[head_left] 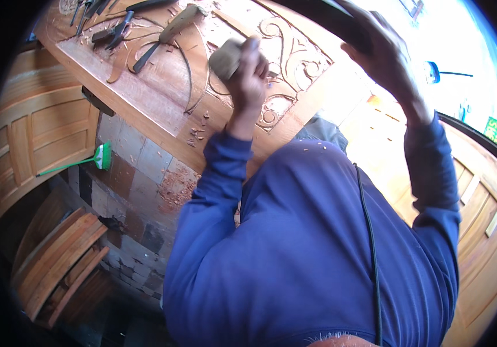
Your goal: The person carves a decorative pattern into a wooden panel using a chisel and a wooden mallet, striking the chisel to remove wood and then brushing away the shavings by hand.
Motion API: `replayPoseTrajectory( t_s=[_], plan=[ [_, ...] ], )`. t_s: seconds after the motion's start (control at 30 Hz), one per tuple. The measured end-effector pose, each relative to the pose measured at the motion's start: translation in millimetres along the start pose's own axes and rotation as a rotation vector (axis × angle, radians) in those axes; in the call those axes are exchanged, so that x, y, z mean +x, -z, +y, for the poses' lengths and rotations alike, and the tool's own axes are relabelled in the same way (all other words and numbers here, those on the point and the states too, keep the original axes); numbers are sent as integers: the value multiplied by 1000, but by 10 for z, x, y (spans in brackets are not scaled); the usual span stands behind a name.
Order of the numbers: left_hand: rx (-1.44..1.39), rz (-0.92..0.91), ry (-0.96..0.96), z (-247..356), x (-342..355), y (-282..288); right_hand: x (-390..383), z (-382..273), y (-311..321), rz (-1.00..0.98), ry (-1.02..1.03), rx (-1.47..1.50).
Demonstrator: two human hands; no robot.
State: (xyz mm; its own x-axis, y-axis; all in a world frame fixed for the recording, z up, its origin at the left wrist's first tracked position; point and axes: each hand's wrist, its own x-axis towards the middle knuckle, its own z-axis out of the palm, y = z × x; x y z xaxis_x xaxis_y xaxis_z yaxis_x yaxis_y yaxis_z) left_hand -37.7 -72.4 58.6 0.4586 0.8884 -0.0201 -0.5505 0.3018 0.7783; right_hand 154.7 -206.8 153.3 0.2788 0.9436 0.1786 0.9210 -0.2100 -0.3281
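My left hand (248, 72) is closed around a thick, pale wooden tool handle (225, 59) above the carved wooden panel (309, 61). A small dark tip shows on the far side of its fingers, but I cannot tell the tool's exact kind. My right hand (384, 49), raised at the upper right, has its fingers wrapped around a dark curved band (332, 17) very close to the camera. The panel bears scrolls and leaf shapes cut in relief. A wooden-handled tool with a dark blade (147, 58) lies on it, left of my left hand.
A hammer (122, 29) and several slim tools lie at the panel's far left. Wood shavings (197, 136) dot its edge and the tiled floor (135, 150). A green broom (102, 156) and panelled door (34, 139) stand left; stacked curved wood (60, 260) lower left; another panelled piece (486, 231) right.
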Motion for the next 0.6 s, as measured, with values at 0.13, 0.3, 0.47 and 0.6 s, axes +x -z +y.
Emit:
replayPoseTrajectory(
  t_s=[0.13, 0.3, 0.47, 0.6],
  plan=[
    [-12, 129, -214, 542, -241, 392, -444, 261, -465, 119, -376, 696],
    [51, 240, -238, 455, -391, 277, -588, 475, -828, 56, -585, 1008],
    [244, 337, -478, 140, -708, 67, -572, 674, -856, -169, -608, 1076],
    [707, 335, -626, -50, -981, -13, -561, 831, -906, -208, -557, 1149]
  ],
)
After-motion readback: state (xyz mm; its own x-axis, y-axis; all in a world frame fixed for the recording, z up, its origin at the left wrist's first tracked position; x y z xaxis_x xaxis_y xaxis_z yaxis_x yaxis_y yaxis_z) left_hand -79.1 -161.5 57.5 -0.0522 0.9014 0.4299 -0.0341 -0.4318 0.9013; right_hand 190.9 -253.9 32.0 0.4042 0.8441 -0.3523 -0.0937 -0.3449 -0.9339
